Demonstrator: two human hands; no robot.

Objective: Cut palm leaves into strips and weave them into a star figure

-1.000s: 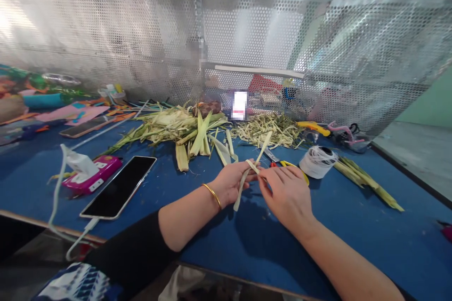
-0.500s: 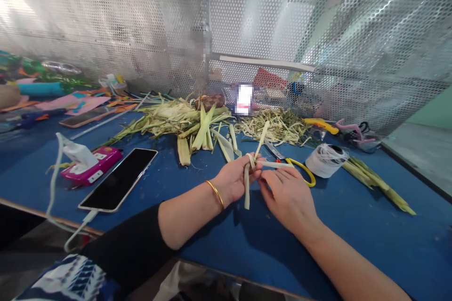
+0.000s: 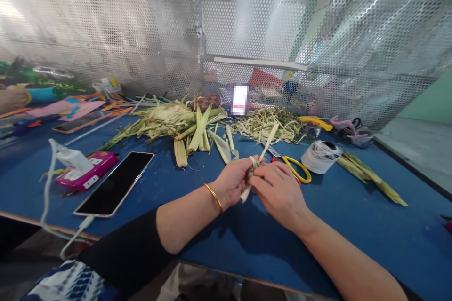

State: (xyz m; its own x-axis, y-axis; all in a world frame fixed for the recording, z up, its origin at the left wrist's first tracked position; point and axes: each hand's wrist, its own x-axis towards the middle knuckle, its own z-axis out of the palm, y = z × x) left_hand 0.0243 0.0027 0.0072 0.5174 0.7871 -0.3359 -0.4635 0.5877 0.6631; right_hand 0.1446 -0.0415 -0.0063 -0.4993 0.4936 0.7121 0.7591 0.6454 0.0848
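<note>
Pale corn husk strips (image 3: pixel 270 140) are looped and crossed between my two hands above the blue table. My left hand (image 3: pixel 235 181), a gold bangle at its wrist, is closed on the strips, with the loop around or against its fingers. My right hand (image 3: pixel 278 190) touches the strips from the other side, fingertips pressed together at the crossing; they hide part of it. One end sticks up beyond the hands, and another hangs below them. Scissors (image 3: pixel 296 169) with yellow and red handles lie just behind my right hand, beside a spool of white string (image 3: pixel 320 157).
Husk leaves (image 3: pixel 165 122) and a pile of shredded husk (image 3: pixel 270 124) lie at the back, before a perforated metal screen (image 3: pixel 141 33). A phone (image 3: pixel 115 183) and magenta power strip (image 3: pixel 86 174) are left. Husk pieces (image 3: pixel 374 176) lie right. Another person's hand (image 3: pixel 13 99) is far left.
A strip end stretched toward my right hand half a second ago is now drawn in at the loop. My right hand has moved left, closer to my left hand. The upright end leans further right.
</note>
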